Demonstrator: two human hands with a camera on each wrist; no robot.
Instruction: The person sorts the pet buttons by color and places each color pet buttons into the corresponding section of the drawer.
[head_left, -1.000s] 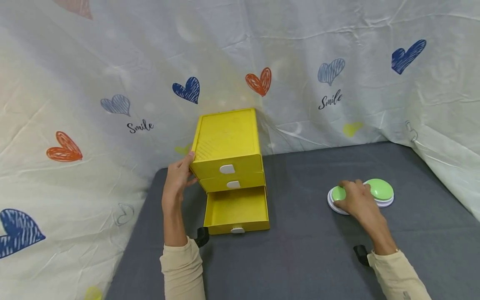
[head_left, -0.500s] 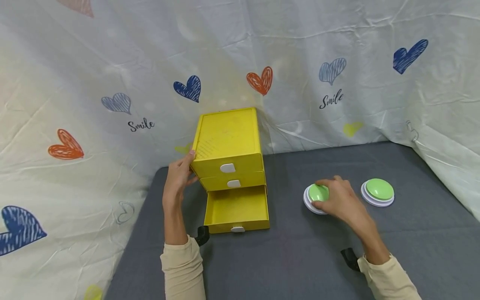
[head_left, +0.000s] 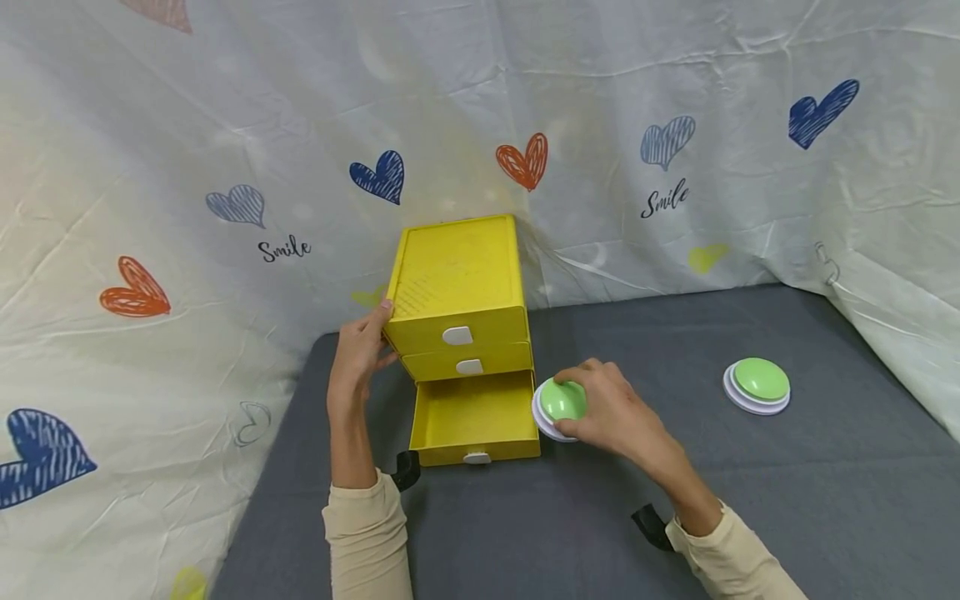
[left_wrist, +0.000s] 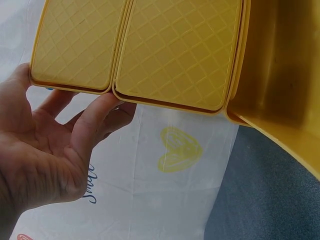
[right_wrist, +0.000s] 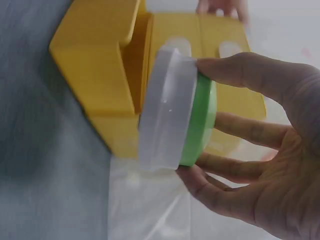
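My right hand [head_left: 618, 414] grips a round push button [head_left: 561, 402] with a green dome and white base, thumb and fingertips around its dome. In the right wrist view this button [right_wrist: 172, 112] is tilted on edge, above the table and beside the pulled-out bottom drawer [head_left: 476, 417]. That drawer shows nothing inside. It belongs to a yellow drawer unit [head_left: 457, 271] whose upper two drawers are closed. My left hand [head_left: 357, 358] holds the unit's left front edge, thumb near the top corner; in the left wrist view its bent fingers [left_wrist: 92, 117] touch the side.
A second green-and-white push button [head_left: 759, 383] sits on the right of the dark grey table [head_left: 750, 475]. Behind the table hangs a white curtain [head_left: 585, 108] printed with hearts, close to the back of the drawer unit.
My right hand has carried one push button leftward, away from the other, to the right side of the pulled-out drawer. My left hand and the drawer unit stay put.
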